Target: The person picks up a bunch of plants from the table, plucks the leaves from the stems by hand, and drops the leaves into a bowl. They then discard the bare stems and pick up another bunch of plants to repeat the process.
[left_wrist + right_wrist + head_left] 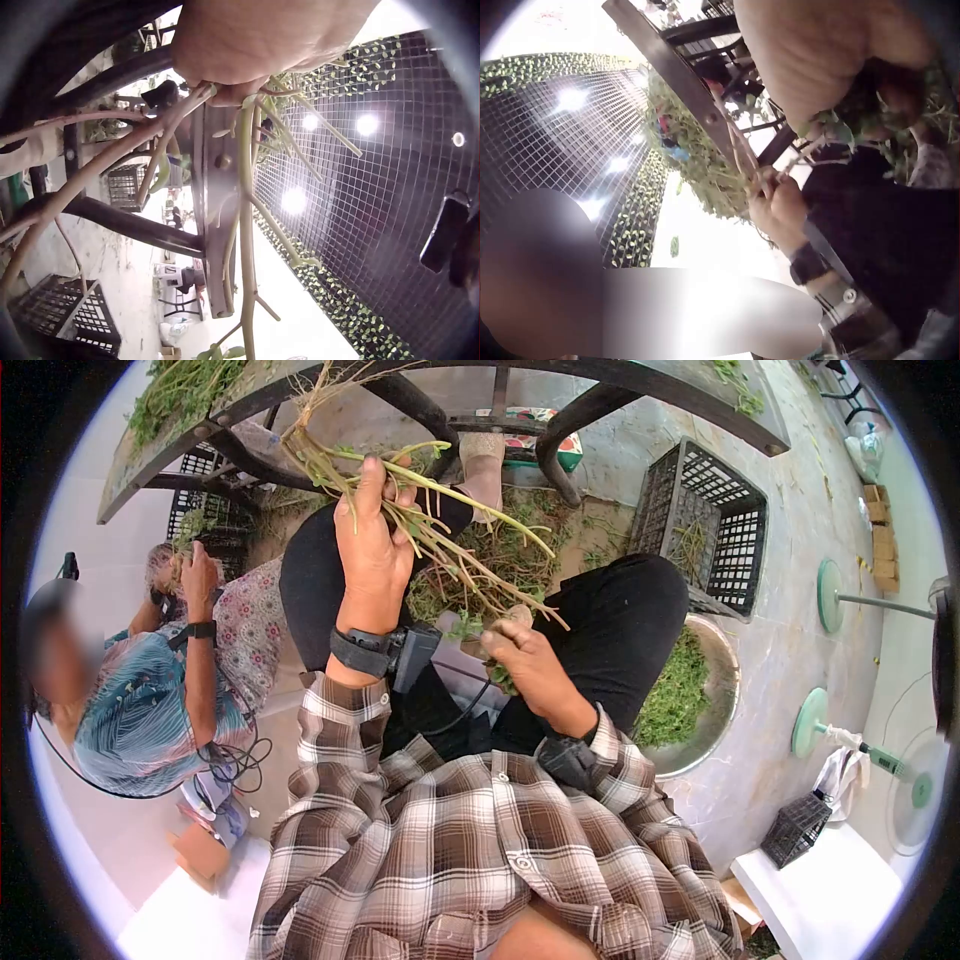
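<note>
A bundle of long, mostly bare stems (455,555) with roots at its upper end is gripped by the left hand (375,550). In the left wrist view the left hand (262,45) pinches the stems (246,195), which spread downward. Near the stems' lower ends, the right hand (540,672) has its fingers curled round green leafy sprigs (503,678). The right wrist view shows leaves (840,131) under the curled fingers of the right hand (825,52), with the left hand (778,206) on the stems beyond.
A metal basin (735,690) of green leaves stands right of the knee. Beyond it is a black crate (740,550). A table edge (640,378) crosses the top, with greens (180,400) on it. Cut plants (510,550) litter the floor. Another person (150,700) sits at the left.
</note>
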`<state>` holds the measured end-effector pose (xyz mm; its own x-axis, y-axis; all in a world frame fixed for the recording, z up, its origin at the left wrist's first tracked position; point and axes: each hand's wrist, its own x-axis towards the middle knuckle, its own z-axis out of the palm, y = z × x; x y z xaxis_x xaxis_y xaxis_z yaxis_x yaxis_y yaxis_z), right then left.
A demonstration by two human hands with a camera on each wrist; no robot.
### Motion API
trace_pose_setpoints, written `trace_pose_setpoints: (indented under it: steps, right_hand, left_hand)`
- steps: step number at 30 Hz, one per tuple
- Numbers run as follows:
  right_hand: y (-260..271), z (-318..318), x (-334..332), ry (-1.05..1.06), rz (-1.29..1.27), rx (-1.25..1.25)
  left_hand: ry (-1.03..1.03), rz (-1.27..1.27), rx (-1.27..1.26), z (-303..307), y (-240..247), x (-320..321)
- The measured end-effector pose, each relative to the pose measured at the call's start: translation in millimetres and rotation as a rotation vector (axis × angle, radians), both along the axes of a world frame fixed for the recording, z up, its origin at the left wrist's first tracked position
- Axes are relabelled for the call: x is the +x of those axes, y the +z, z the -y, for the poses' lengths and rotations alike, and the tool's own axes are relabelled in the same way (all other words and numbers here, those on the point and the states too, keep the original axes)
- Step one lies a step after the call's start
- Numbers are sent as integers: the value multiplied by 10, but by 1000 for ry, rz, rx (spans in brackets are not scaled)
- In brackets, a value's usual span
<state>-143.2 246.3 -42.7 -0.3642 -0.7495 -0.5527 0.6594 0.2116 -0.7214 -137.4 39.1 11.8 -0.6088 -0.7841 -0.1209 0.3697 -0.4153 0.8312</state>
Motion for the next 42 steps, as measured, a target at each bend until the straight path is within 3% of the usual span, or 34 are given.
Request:
trace_pose_setpoints:
  steps: [2,6,9,17,21,23,27,29,31,32,35,37,39,40,41,42]
  right_hand:
    - [-80,62,52,67,-473,43]
    - [-150,109,99,3,-514,121]
    - [-205,155,135,-157,-646,3]
    - [-361,282,198,-155,-209,-112]
    - [-406,283,179,-145,-254,-84]
    - [-291,265,148,-197,-35,-83]
    - [-162,147,10,-261,68,2]
    - [-153,20,-75,-328,278,-59]
    - [39,-122,-145,-414,260,-4]
    - [76,-290,-212,-407,241,-98]
    - [452,-809,-450,-578,-224,119]
    - [634,-1194,-589,-844,-470,443]
    - [255,-2033,-828,-737,-875,578]
    - [287,-2321,-889,-465,-995,778]
    - [229,-2508,-878,-465,-997,779]
    - [91,-2659,-857,-273,-1447,1077]
  left_hand:
    - [-5,6,-8,-9,8,0]
    - [14,27,-18,-51,60,-22]
    - [36,20,-20,-55,59,-21]
    - [-8,16,5,-45,28,0]
    - [-14,18,8,-37,30,6]
    - [-12,32,9,-51,66,7]
    - [30,22,9,-32,26,-17]
    - [18,-47,6,17,23,-10]
    - [14,-59,7,37,19,-9]
    - [16,-68,11,35,16,-3]
    - [25,-40,17,-4,28,-3]
    - [18,-52,16,-2,45,-15]
    - [11,-64,13,-4,49,-26]
    - [-3,-62,11,-7,50,-25]
    - [-14,-60,7,-9,49,-22]
    - [-9,-62,7,-8,46,-27]
